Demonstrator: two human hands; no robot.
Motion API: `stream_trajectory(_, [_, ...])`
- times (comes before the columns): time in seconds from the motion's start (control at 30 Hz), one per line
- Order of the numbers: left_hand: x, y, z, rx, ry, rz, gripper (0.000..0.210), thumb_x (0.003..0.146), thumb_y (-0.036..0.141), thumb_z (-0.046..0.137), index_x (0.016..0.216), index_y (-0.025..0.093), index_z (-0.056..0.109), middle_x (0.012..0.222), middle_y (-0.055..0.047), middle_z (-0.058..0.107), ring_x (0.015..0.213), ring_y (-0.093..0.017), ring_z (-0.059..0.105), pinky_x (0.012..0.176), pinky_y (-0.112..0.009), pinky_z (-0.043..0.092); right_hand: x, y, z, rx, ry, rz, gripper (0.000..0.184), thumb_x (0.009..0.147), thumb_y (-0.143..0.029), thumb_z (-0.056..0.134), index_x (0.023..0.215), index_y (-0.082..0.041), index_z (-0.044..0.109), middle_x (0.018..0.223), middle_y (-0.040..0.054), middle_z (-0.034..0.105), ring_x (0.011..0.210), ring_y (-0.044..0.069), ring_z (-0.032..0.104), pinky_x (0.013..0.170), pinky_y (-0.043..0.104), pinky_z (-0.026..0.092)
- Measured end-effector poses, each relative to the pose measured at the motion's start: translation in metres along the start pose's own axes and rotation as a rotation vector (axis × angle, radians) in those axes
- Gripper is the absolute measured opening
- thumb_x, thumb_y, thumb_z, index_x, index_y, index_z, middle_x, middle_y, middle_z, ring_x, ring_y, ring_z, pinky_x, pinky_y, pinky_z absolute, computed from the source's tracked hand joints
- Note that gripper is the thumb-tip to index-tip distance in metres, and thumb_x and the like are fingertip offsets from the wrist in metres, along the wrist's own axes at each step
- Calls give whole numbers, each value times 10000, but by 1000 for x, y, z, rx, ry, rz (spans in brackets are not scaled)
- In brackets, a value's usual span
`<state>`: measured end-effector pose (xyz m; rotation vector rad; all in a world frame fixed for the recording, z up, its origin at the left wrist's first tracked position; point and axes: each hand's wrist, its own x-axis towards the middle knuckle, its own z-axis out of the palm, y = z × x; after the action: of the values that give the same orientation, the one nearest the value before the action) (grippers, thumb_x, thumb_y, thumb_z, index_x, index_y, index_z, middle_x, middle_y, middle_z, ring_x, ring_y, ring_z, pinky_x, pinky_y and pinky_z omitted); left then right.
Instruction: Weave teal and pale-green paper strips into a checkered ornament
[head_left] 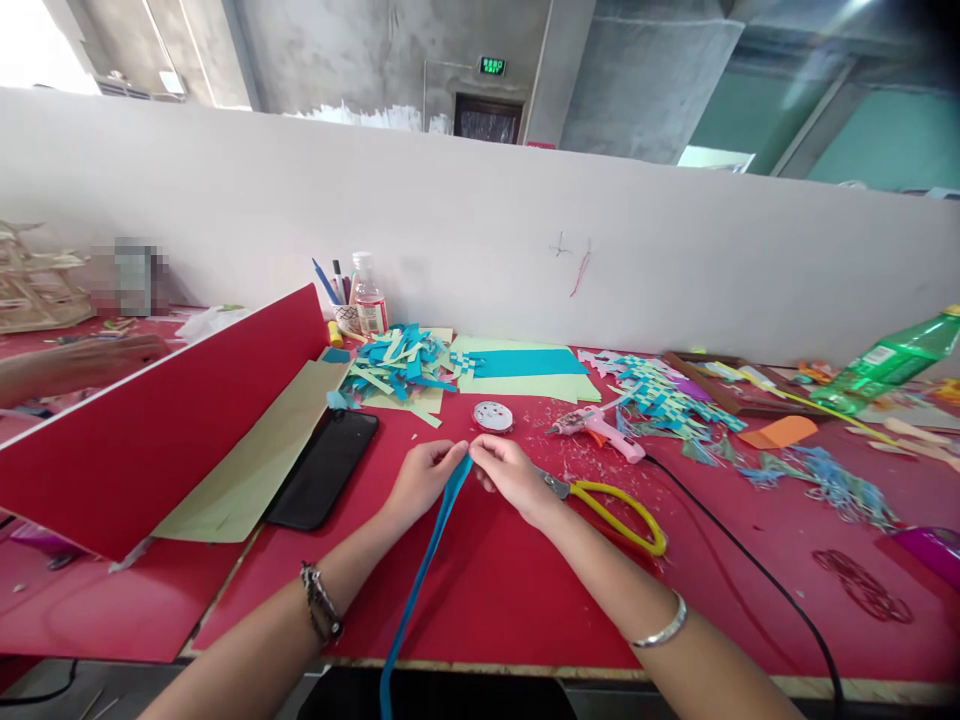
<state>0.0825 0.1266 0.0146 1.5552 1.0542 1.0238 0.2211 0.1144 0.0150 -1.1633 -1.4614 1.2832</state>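
Observation:
A long blue paper strip (429, 560) hangs from my fingertips, its lower end running past the table's front edge. My left hand (426, 482) pinches its upper end between thumb and finger. Right beside it, my right hand (514, 478) is also closed on that end, the two thumbs almost touching. Partly behind my right hand lie scissors with yellow handles (619, 512). A pink hot glue gun (600, 430) rests just beyond them. Past my fingers sits a small round white lid or dish (493, 416).
A black phone (326, 470) and pale green paper (255, 460) lie left, beside a red divider (172, 420). Behind are cut paper strips (405, 365), blue paper (525, 363) and woven strips (667, 395). A green bottle (892, 360) leans far right. Another person's arm (82, 370) shows left.

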Motion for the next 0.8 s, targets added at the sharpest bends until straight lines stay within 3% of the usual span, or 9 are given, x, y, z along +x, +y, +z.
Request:
stream_trajectory(0.23, [3, 0, -9, -61, 69, -27, 416, 734, 523, 501, 591, 138, 565, 523, -6, 585, 489, -116, 489, 471, -208, 349, 15, -3, 13, 119, -30, 10, 339, 730, -510, 498, 686, -174, 497, 531, -56, 464, 422, 52, 397, 421, 201, 293])
stream_trajectory(0.8, [1, -2, -7, -72, 144, -68, 352, 706, 448, 555, 523, 151, 506, 440, 42, 482, 430, -91, 440, 434, -196, 319, 7, 3, 21, 162, 36, -21, 313, 772, -426, 489, 588, -179, 431, 492, -65, 435, 395, 43, 376, 403, 201, 253])
